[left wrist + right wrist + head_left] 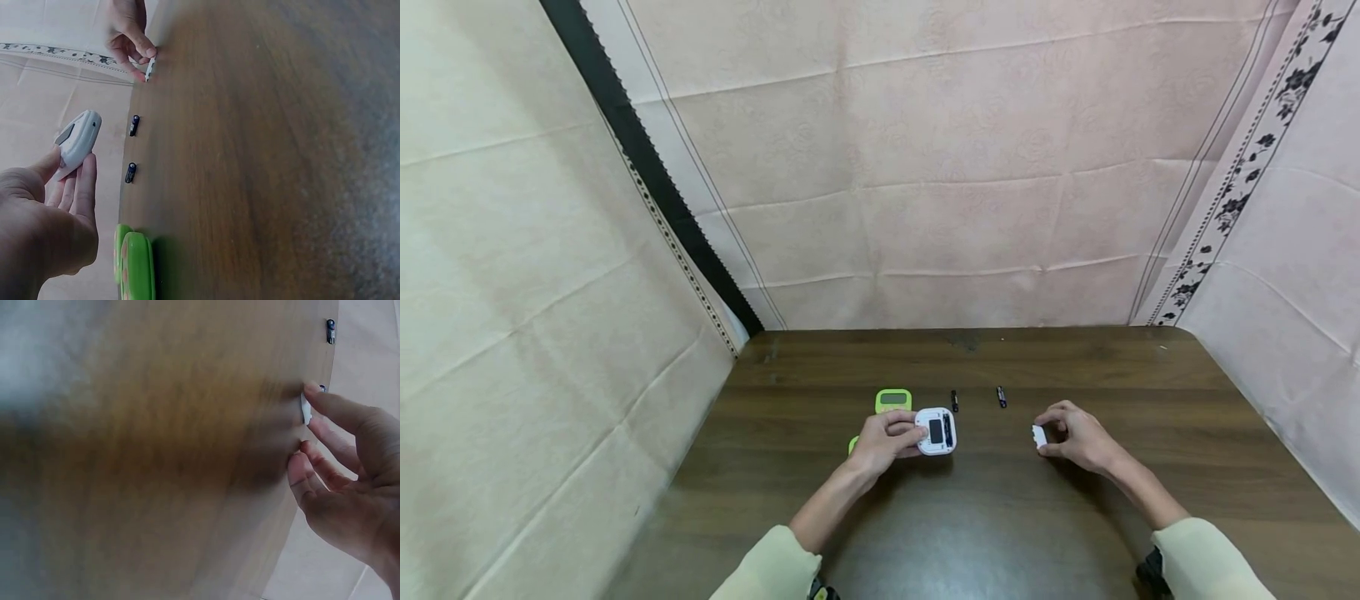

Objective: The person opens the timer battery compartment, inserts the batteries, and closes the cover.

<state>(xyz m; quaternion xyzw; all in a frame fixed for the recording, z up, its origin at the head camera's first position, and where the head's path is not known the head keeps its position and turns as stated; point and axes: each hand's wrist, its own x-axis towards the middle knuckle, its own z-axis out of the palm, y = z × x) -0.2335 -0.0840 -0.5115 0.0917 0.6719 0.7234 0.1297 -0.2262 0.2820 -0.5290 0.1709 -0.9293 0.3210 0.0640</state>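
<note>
My left hand [882,447] grips a small white digital device [946,442] between thumb and fingers, above the table. Its back faces up, with a dark rectangle and an uncovered battery slot. In the left wrist view the same white device [82,140] appears edge-on, thumb on one face and fingers on the other. Further right, my right hand [1081,437] pinches a small white battery cover [1039,437] between thumb and fingertip, close to the tabletop. That cover [306,409] shows as a thin piece in the right wrist view. Two dark batteries, one nearer [954,401] and one farther right [1002,397], lie between the hands.
A green device with a grey display [892,400] lies behind my left hand. Another green item [853,444] is mostly hidden by that hand. The brown wooden table [820,358] meets hanging cream cloth [955,225] at the back and sides.
</note>
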